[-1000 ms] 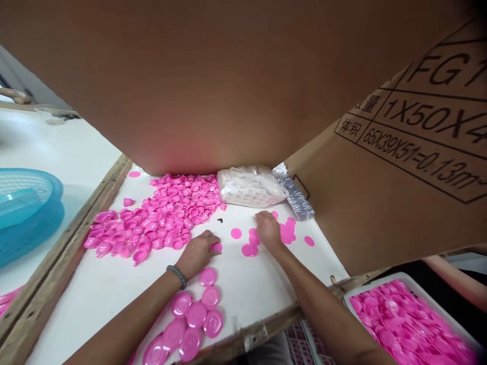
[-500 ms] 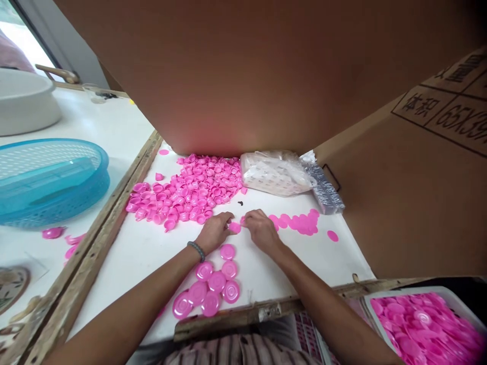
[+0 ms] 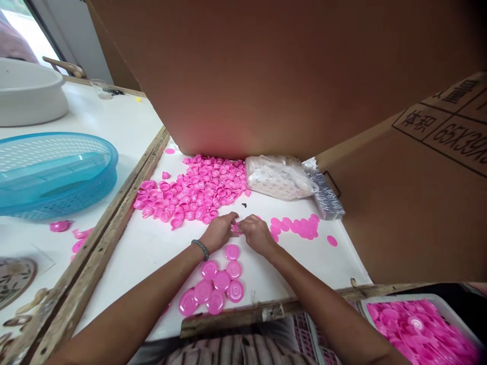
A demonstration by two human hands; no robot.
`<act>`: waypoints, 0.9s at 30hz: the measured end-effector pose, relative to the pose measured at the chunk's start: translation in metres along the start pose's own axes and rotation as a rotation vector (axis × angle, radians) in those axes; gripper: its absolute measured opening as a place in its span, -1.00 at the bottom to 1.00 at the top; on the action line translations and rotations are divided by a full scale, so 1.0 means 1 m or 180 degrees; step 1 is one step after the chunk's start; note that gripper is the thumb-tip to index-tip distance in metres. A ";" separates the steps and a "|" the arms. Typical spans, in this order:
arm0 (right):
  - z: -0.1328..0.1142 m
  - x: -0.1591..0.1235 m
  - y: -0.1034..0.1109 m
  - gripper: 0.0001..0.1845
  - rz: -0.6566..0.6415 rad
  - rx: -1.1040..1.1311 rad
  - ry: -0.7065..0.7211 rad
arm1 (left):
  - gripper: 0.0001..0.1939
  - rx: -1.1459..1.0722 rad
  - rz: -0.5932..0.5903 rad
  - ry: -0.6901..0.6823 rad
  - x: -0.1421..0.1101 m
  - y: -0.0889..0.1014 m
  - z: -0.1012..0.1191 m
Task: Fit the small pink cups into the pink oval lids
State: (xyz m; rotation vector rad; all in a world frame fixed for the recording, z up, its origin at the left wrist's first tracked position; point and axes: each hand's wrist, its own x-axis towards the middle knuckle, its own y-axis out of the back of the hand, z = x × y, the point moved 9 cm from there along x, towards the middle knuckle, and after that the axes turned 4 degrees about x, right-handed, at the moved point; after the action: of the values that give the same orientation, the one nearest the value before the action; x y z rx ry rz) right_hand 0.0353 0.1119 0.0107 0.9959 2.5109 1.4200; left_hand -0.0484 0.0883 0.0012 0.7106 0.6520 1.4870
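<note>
My left hand (image 3: 219,230), with a beaded bracelet at the wrist, is closed on a small pink toy cup (image 3: 236,229). Against the same cup, the fingers of my right hand (image 3: 255,233) are pinched; they hide most of it and anything else between them. A heap of pink toy cups (image 3: 194,190) lies just beyond my left hand. Thin pink discs (image 3: 304,226) are spread on the white tabletop to the right of my right hand. Nearer my body, several pink toy saucers (image 3: 221,280) lie flat between my forearms.
Cardboard (image 3: 266,76) walls the back and right. Against it lie a plastic bag (image 3: 279,177) and a wrapped grey stack (image 3: 326,195). A tub of pink pieces (image 3: 414,329) stands low right. Past the wooden strip (image 3: 125,192) sit a blue basket (image 3: 76,177) and white basin (image 3: 30,96).
My right hand has moved left until its fingers meet the pink cup at my left fingertips. The whole view has shifted slightly.
</note>
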 end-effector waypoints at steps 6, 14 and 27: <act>0.038 -0.024 -0.003 -0.68 0.0367 0.2028 -0.1412 | -0.75 -0.1011 -0.0372 0.0656 -0.008 0.000 -0.011; 0.000 -0.017 -0.008 -0.81 -0.0118 0.0606 -0.0183 | -0.68 -0.1887 -0.0583 0.2075 -0.018 -0.015 -0.033; 0.017 -0.027 -0.003 -0.77 0.0304 0.0460 -0.0625 | -0.81 -0.1319 -0.0557 0.1509 -0.022 -0.010 -0.018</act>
State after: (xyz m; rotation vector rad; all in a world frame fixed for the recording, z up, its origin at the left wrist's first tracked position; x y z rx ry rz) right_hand 0.0616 0.1073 -0.0077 1.2301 2.4790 1.1125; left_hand -0.0559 0.0668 -0.0190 -0.0236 0.7072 1.5698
